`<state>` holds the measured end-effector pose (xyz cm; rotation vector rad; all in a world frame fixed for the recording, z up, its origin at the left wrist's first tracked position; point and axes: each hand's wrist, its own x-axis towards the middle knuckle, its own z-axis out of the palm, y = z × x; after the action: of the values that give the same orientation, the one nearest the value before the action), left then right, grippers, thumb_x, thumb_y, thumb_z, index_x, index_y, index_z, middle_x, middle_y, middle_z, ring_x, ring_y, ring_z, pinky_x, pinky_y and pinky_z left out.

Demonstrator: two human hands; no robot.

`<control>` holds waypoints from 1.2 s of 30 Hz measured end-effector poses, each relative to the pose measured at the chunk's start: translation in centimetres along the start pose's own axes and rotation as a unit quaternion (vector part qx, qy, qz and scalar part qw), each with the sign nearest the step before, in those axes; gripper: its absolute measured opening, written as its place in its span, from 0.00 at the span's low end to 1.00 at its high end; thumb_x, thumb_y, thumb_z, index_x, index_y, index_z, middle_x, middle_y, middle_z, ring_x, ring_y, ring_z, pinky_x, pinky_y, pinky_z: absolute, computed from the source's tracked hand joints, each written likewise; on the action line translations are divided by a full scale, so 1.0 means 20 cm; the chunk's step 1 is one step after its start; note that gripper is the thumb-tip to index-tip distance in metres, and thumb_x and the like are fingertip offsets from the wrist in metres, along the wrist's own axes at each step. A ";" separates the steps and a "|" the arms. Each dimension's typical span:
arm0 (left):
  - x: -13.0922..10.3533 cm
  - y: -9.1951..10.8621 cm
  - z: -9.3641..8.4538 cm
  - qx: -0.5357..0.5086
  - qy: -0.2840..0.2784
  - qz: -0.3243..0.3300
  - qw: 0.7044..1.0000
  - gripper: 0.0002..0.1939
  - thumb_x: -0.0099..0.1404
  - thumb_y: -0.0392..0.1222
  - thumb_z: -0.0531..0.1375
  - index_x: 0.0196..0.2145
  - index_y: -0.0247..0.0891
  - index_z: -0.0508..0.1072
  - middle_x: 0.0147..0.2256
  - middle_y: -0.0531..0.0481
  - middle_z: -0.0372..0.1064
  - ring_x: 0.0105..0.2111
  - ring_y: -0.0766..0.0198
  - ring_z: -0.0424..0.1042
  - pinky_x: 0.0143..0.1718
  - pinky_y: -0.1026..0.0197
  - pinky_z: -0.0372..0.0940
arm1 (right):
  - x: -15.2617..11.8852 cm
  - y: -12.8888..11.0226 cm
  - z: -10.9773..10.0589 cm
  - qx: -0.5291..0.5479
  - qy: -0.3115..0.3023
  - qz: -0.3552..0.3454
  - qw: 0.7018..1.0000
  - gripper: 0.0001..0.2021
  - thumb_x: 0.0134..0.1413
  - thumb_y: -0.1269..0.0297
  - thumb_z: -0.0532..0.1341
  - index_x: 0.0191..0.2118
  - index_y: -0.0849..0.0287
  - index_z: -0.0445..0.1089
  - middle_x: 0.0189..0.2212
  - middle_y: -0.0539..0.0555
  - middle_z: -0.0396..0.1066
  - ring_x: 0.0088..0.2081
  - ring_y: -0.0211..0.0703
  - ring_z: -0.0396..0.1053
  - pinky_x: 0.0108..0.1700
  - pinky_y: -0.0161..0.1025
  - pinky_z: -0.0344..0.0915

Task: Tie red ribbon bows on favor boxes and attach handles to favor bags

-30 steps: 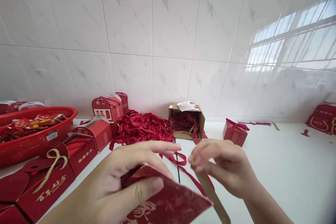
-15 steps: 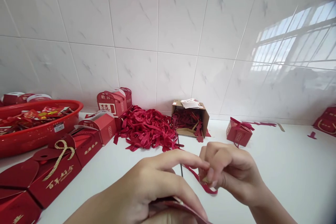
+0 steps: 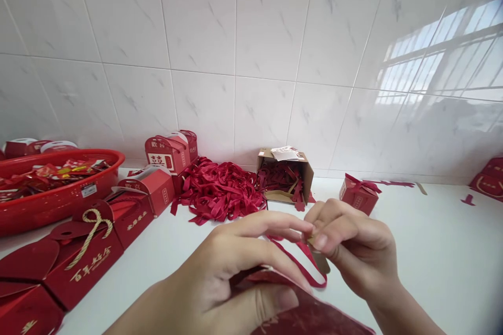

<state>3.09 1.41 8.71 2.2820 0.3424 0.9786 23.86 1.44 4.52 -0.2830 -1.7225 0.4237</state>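
My left hand point(image 3: 223, 272) is closed around a dark red cardboard piece point(image 3: 314, 314), its thumb flat on the near face. Most of that piece runs out of the bottom of the view. My right hand point(image 3: 357, 246) pinches a small brown cardboard scrap point(image 3: 322, 263) between thumb and fingers, just right of the left fingertips. The left index fingertip meets the right fingers there. Behind the hands, a loop of red ribbon point(image 3: 321, 282) lies on the white table point(image 3: 428, 251).
A heap of red ribbons point(image 3: 223, 188) lies by the wall, beside a tipped cardboard box point(image 3: 308, 180) full of red scraps. One small red box with a bow point(image 3: 358, 196) stands to the right. At left are several red gift boxes point(image 3: 92, 267) and a red basin point(image 3: 58, 204) of packets.
My right hand has risen slightly, and more of the brown scrap shows below its fingers. The red cardboard piece in my left hand has come further up into view.
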 end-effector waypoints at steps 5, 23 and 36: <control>0.02 -0.04 0.02 -0.018 0.007 0.006 1.000 0.09 0.61 0.30 0.60 0.34 0.37 0.79 0.43 0.47 0.75 0.53 0.62 0.68 0.52 0.68 0.65 | -0.01 0.01 0.02 -0.057 0.048 0.008 0.997 0.13 0.55 0.79 0.60 0.38 0.53 0.76 0.27 0.51 0.71 0.29 0.39 0.70 0.32 0.39 0.69; 0.04 -0.17 0.07 -0.113 0.286 -0.185 0.933 0.11 0.61 0.47 0.62 0.35 0.36 0.77 0.28 0.51 0.76 0.26 0.66 0.73 0.27 0.69 0.68 | 0.00 -0.10 -0.07 -0.148 0.096 0.120 0.977 0.06 0.52 0.69 0.66 0.34 0.49 0.75 0.34 0.51 0.68 0.39 0.39 0.68 0.39 0.37 0.68; 0.02 -0.12 0.13 0.018 0.251 -0.029 0.967 0.12 0.63 0.32 0.60 0.39 0.48 0.78 0.37 0.59 0.79 0.35 0.74 0.76 0.38 0.78 0.66 | -0.02 -0.03 0.06 -0.217 0.100 0.104 0.966 0.07 0.51 0.70 0.66 0.33 0.48 0.75 0.45 0.53 0.64 0.51 0.45 0.62 0.42 0.39 0.67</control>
<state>5.34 2.28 6.02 2.0141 0.6367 1.5242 22.85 0.65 4.24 -0.8018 -1.5784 0.1560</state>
